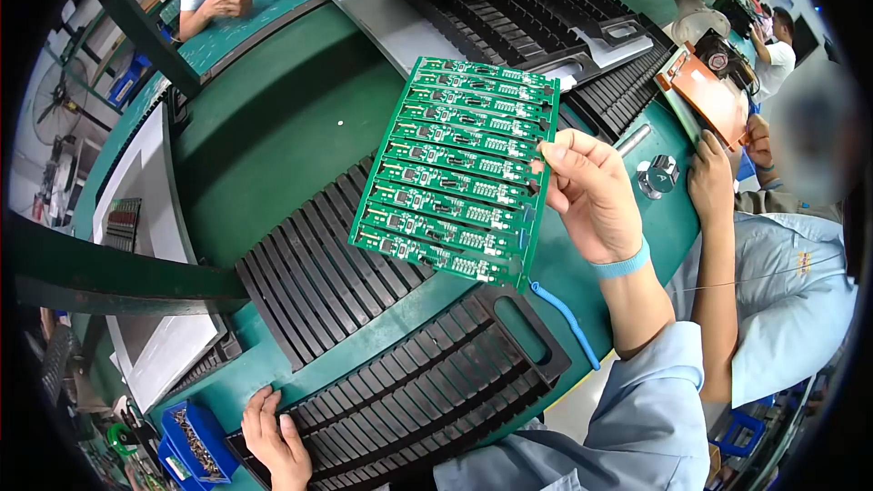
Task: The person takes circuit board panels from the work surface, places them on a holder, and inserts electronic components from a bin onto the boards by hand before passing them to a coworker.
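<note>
My right hand [596, 195] pinches the right edge of a green circuit board panel [455, 168] between thumb and fingers. The panel is held up and tilted above the bench; several long narrow boards with small black and white parts run across it. My left hand [273, 441] lies at the left end of a black slotted rack [409, 391], fingers stretched out and holding nothing. Partly beneath the panel is a second black slotted rack [327, 259]. A light blue band [623, 259] circles my right wrist, and a blue coiled cord [566, 323] hangs below the panel.
A blue bin [195, 445] of small metal parts stands at lower left. More black racks [536, 9] lie at the back. On the right, a co-worker's hands [714, 173] are beside an orange fixture [709, 95]. A green post [118, 264] crosses the left side.
</note>
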Demonstrator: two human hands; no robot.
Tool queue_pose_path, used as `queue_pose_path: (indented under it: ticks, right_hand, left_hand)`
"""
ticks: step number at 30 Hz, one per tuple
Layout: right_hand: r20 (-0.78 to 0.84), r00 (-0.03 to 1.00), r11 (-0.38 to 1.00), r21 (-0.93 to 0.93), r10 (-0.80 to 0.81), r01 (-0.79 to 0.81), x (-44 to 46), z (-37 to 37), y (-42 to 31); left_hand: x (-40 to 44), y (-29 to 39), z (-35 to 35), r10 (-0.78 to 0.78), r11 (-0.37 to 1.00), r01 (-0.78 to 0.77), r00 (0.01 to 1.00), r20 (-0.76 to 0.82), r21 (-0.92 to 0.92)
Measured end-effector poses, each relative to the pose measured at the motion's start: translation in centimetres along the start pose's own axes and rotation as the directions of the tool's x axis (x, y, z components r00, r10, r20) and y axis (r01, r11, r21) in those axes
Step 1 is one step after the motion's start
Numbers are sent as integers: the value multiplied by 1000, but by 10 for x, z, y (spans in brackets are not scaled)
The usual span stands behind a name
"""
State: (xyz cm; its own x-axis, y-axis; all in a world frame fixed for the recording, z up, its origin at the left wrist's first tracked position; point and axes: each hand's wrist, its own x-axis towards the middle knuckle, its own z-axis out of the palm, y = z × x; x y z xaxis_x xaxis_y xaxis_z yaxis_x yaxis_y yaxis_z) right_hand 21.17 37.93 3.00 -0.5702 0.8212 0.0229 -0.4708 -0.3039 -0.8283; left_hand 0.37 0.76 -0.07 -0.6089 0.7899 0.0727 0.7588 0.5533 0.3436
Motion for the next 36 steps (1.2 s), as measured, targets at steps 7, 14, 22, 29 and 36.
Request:
queue_pose_path:
  ticks: [7, 14, 22, 29, 36]
  right_hand:
    - [-104, 978, 983, 6, -180, 181, 21, -18, -22]
    - [-383, 823, 907, -161, -420, 388, 103, -58, -75]
    - [-505, 726, 885, -277, -466, 374, 211, -116, -142]
    - [-567, 693, 886, -388, -446, 254, 267, -157, -151]
    - [-523, 724, 884, -376, -450, 277, 279, -172, -151]
  left_hand:
    - [-1, -1, 1, 8, 998, -11, 999, -51, -64]
    - [-3, -5, 4, 40, 990, -52, 995, -94, -130]
    - [-2, -5, 2, 45, 991, -58, 993, -113, -118]
    - [-2, -5, 3, 26, 997, -32, 996, -89, -72]
    - [-1, -4, 3, 17, 998, -21, 997, -76, -56]
